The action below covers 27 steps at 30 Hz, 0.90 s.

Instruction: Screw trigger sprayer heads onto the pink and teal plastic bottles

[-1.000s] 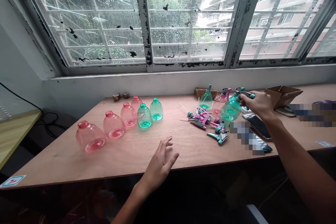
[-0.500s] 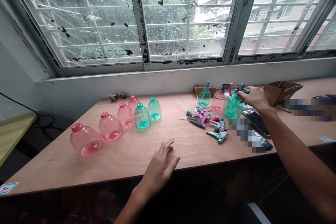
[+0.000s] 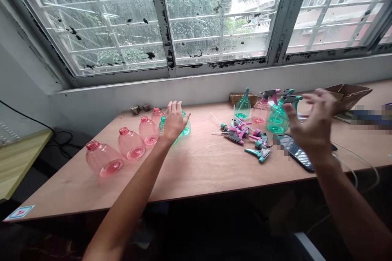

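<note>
My left hand [image 3: 175, 122] reaches over two green bottles without tops, fingers raised and thumb apart. It overlaps the front green bottle [image 3: 162, 124] and partly covers the rear green bottle [image 3: 186, 128]; contact cannot be made out. Several pink open-necked bottles [image 3: 131, 145] stand to its left. My right hand [image 3: 317, 120] is up in the air, fingers loosely spread and holding nothing. Just left of it stand green spray bottles [image 3: 277, 121], a pink spray bottle [image 3: 259, 113] and, further back, another green spray bottle [image 3: 243, 110]. Loose trigger sprayer heads [image 3: 237, 132] lie in a pile mid-table.
A dark phone [image 3: 295, 153] lies near the table's front edge at right, with a pale cable [image 3: 364, 158] close by. An open cardboard box [image 3: 350, 97] stands at the back right. Two small blocks [image 3: 134, 110] sit by the wall below the window.
My left hand has moved forward and left, from the front of the table to the green bottles. My right hand has let go of the green spray bottle's trigger head and drawn back.
</note>
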### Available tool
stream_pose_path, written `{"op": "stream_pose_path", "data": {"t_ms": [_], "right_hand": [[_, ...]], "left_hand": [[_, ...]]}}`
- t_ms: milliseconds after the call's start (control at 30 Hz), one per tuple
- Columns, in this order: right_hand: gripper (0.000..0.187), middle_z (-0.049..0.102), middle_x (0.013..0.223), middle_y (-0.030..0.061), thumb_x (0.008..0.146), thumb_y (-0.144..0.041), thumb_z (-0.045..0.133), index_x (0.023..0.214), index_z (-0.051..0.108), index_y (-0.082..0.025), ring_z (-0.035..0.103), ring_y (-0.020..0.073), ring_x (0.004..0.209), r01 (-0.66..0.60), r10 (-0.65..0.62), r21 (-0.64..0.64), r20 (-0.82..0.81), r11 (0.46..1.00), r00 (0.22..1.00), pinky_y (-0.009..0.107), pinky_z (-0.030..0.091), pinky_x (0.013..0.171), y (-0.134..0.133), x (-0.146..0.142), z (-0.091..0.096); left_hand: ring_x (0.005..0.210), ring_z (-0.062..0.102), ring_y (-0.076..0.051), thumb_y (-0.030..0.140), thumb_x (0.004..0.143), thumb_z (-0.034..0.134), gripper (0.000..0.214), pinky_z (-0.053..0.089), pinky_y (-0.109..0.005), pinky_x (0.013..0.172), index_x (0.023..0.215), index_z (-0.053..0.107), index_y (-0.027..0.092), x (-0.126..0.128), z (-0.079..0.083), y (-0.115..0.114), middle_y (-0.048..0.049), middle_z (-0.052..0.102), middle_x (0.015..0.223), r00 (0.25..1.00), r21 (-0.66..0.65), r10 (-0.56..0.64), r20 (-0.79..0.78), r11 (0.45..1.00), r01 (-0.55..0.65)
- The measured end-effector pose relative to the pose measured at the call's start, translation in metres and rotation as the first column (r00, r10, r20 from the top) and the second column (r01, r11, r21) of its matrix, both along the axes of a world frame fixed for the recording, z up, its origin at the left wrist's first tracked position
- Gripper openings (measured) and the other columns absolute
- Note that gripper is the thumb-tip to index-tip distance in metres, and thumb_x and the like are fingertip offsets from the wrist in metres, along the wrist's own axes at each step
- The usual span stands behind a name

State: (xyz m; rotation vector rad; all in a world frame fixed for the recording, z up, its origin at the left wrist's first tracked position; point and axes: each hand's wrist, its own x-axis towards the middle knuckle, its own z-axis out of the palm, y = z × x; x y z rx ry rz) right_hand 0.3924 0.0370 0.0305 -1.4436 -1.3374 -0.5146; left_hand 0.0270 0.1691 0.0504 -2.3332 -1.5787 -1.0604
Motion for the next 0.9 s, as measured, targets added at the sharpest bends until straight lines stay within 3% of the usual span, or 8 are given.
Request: {"op": "stream_pose_path", "data": {"t_ms": [100, 200, 300, 400, 533, 633, 767, 900], "right_hand": [[0.052, 0.032, 0.151, 0.0183, 0.096, -0.054, 0.049, 0.133, 0.048, -0.019, 0.040, 0.0379, 0.134, -0.106, 0.105, -0.142, -0.016, 0.984, 0.994, 0.055, 0.051, 0.093, -0.017, -0.045, -0.026], [0.049, 0.043, 0.145, 0.0189, 0.096, -0.053, 0.046, 0.129, 0.054, -0.018, 0.043, 0.0379, 0.133, -0.121, 0.153, -0.321, 0.075, 0.939, 0.985, 0.055, 0.044, 0.102, -0.027, -0.061, -0.067], [0.049, 0.050, 0.142, 0.0170, 0.095, -0.056, 0.046, 0.128, 0.057, -0.021, 0.047, 0.0392, 0.131, -0.076, 0.177, -0.480, 0.167, 0.874, 0.970, 0.056, 0.043, 0.102, -0.034, -0.053, -0.107], [0.045, 0.052, 0.145, 0.0127, 0.097, -0.053, 0.042, 0.129, 0.058, -0.025, 0.047, 0.0374, 0.133, -0.083, 0.217, -0.516, 0.205, 0.852, 0.954, 0.056, 0.041, 0.104, -0.040, -0.040, -0.130], [0.040, 0.061, 0.137, 0.0085, 0.098, -0.052, 0.043, 0.125, 0.060, -0.028, 0.051, 0.0343, 0.129, -0.152, 0.287, -0.492, 0.209, 0.857, 0.935, 0.053, 0.041, 0.102, -0.048, -0.033, -0.133], [0.042, 0.060, 0.137, 0.0088, 0.093, -0.058, 0.050, 0.122, 0.061, -0.030, 0.053, 0.0361, 0.125, -0.138, 0.261, -0.476, 0.204, 0.868, 0.943, 0.053, 0.041, 0.099, -0.052, -0.036, -0.129], [0.066, 0.052, 0.142, 0.0130, 0.083, -0.069, 0.057, 0.134, 0.051, -0.028, 0.051, 0.0410, 0.125, -0.039, 0.121, -0.501, 0.132, 0.865, 0.984, 0.058, 0.042, 0.096, -0.051, -0.046, -0.127], [0.058, 0.062, 0.125, 0.0114, 0.085, -0.063, 0.056, 0.130, 0.053, -0.026, 0.057, 0.0379, 0.115, -0.077, 0.127, -0.519, 0.060, 0.851, 0.990, 0.054, 0.044, 0.095, -0.049, -0.050, -0.120]], "left_hand": [[0.140, 0.032, -0.039, 0.032, 0.093, 0.061, 0.040, 0.018, -0.059, 0.115, 0.124, 0.053, 0.009, 0.005, -0.006, 0.017, -0.0221, 0.050, 0.138, 0.998, -0.028, 0.011, -0.063, 1.000, -0.013], [0.124, 0.051, -0.033, 0.032, 0.093, 0.061, 0.030, 0.034, -0.058, 0.107, 0.116, 0.058, 0.012, 0.011, -0.011, 0.014, -0.0153, 0.057, 0.129, 0.995, -0.072, -0.012, -0.097, 0.997, 0.005], [0.113, 0.059, -0.029, 0.026, 0.087, 0.068, 0.030, 0.046, -0.047, 0.099, 0.113, 0.060, 0.014, 0.014, -0.015, -0.010, -0.0133, 0.059, 0.124, 0.989, -0.110, -0.101, -0.107, 0.990, 0.089], [0.124, 0.054, -0.031, 0.026, 0.082, 0.073, 0.052, 0.044, -0.043, 0.105, 0.128, 0.051, 0.017, 0.014, -0.026, -0.056, -0.0140, 0.057, 0.129, 0.981, -0.089, -0.180, -0.066, 0.981, 0.174], [0.135, 0.046, -0.035, 0.038, 0.091, 0.062, 0.064, 0.041, -0.049, 0.108, 0.144, 0.031, 0.019, 0.009, -0.054, -0.126, -0.0183, 0.049, 0.140, 0.988, -0.020, -0.138, 0.062, 0.990, 0.139], [0.134, 0.048, -0.038, 0.045, 0.087, 0.067, 0.075, 0.042, -0.054, 0.106, 0.146, 0.026, 0.023, 0.005, -0.078, -0.159, -0.0194, 0.048, 0.142, 0.976, -0.024, -0.074, 0.203, 0.996, 0.081], [0.139, 0.042, -0.036, 0.047, 0.083, 0.072, 0.088, 0.037, -0.056, 0.110, 0.148, 0.019, 0.023, 0.003, -0.098, -0.166, -0.0203, 0.042, 0.150, 0.923, -0.195, -0.056, 0.382, 0.971, 0.139], [0.134, 0.048, -0.041, 0.043, 0.069, 0.084, 0.093, 0.038, -0.059, 0.107, 0.139, 0.027, 0.020, 0.001, -0.105, -0.158, -0.0237, 0.045, 0.146, 0.894, -0.336, -0.103, 0.436, 0.903, 0.268]]}}
